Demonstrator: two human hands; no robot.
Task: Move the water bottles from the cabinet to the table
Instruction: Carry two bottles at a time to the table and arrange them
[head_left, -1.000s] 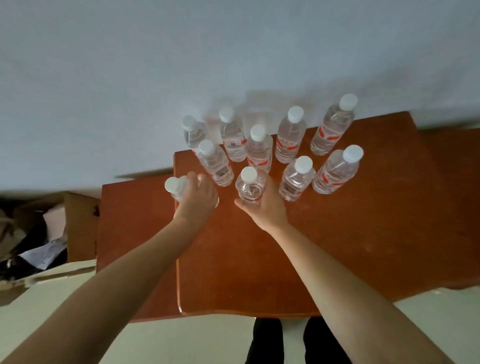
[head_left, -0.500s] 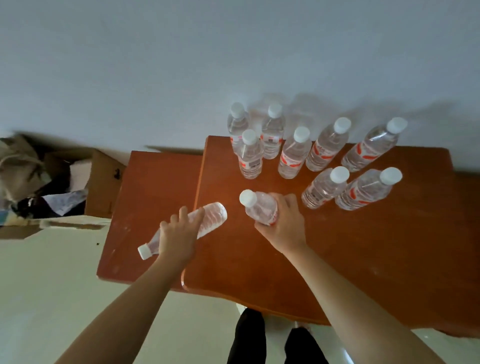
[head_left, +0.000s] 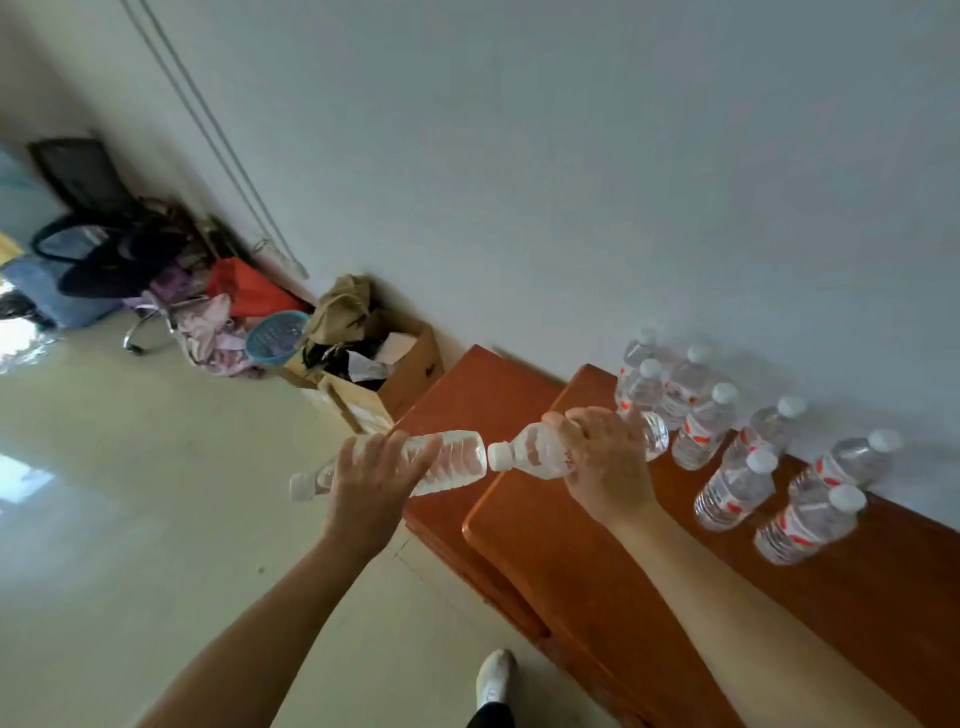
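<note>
1. Eight bottles (head_left: 706, 431) stand on the cabinet (head_left: 597, 571) along its back edge, against the wall (head_left: 571, 156).
2. A cardboard box (head_left: 395, 374) sits on the floor (head_left: 130, 493) left of the cabinet's left edge.
3. Left hand (head_left: 371, 488) and right hand (head_left: 605, 462) each hold a bottle level beyond the front-left corner.

Two clear plastic water bottles with white caps are held level off the reddish-brown wooden cabinet (head_left: 597, 571), one (head_left: 447, 460) out past its edge, the other (head_left: 535, 452) over its corner, while eight like bottles with red-marked labels (head_left: 704, 426) stand upright near the wall.
</note>
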